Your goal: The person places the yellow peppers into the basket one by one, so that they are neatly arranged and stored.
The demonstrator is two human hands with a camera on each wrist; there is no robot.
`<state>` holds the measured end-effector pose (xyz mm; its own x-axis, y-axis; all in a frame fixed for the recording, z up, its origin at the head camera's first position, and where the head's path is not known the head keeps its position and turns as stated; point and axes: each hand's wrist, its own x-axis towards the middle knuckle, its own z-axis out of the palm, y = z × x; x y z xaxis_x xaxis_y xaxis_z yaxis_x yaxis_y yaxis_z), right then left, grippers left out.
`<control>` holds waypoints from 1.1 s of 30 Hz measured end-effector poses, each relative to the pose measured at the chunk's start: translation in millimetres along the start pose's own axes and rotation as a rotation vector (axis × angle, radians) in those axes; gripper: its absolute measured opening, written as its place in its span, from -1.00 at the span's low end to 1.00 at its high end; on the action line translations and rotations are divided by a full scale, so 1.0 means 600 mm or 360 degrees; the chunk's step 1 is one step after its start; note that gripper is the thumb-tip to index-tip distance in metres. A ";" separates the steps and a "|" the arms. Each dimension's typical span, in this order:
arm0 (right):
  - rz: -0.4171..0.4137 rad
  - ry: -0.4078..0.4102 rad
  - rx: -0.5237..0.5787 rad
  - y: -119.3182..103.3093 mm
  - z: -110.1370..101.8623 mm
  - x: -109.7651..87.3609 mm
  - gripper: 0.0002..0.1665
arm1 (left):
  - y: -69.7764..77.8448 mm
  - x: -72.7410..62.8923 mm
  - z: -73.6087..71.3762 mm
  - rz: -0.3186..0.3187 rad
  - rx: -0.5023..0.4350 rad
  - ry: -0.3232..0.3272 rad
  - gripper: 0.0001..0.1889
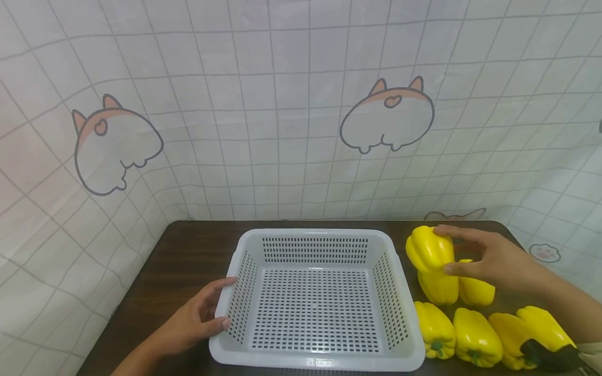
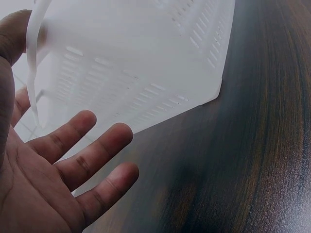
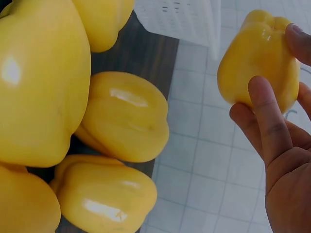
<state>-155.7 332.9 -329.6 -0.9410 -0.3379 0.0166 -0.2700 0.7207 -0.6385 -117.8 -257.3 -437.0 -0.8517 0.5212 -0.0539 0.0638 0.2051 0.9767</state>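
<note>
A white plastic basket (image 1: 314,360) with slotted walls stands on the dark wooden table. On its left rim is my left hand (image 1: 193,318), which pinches the edge between thumb and forefinger. In the left wrist view the other fingers (image 2: 104,155) reach out beneath the rim, beside the slotted wall. My right hand (image 1: 498,258) holds a yellow bell pepper (image 1: 429,249) by its side, raised above the other peppers right of the basket. Fingertips and thumb press around that pepper (image 3: 260,63) in the right wrist view.
Several more yellow bell peppers (image 1: 477,334) lie along the basket's right side, two of them behind the front row. A black object (image 1: 550,357) overlaps the rightmost ones. White gridded cloth (image 1: 291,104) with cartoon animals hangs behind the table.
</note>
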 end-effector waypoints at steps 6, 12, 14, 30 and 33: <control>-0.0065 -0.0003 -0.0023 -0.008 0.010 0.009 -0.14 | -0.001 0.001 -0.001 0.0015 -0.0017 -0.0007 -0.23; -0.0028 -0.0010 -0.0068 -0.009 0.015 0.013 -0.11 | -0.002 0.002 0.000 0.0007 -0.0034 -0.0014 -0.23; -0.0029 -0.0004 -0.0078 -0.009 0.016 0.015 -0.11 | -0.002 0.001 0.000 -0.0005 -0.0033 -0.0010 -0.22; -0.0073 -0.0020 0.0011 -0.024 0.031 0.025 -0.13 | -0.003 0.002 -0.001 0.0031 0.0022 0.0002 -0.25; -0.0063 -0.0025 0.0016 -0.026 0.034 0.029 -0.11 | -0.003 0.002 -0.001 0.0035 0.0025 0.0005 -0.25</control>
<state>-163.4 303.6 -334.7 -0.9264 -0.3754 0.0299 -0.3047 0.7007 -0.6451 -119.4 -257.8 -438.9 -0.8515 0.5234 -0.0317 0.0906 0.2064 0.9743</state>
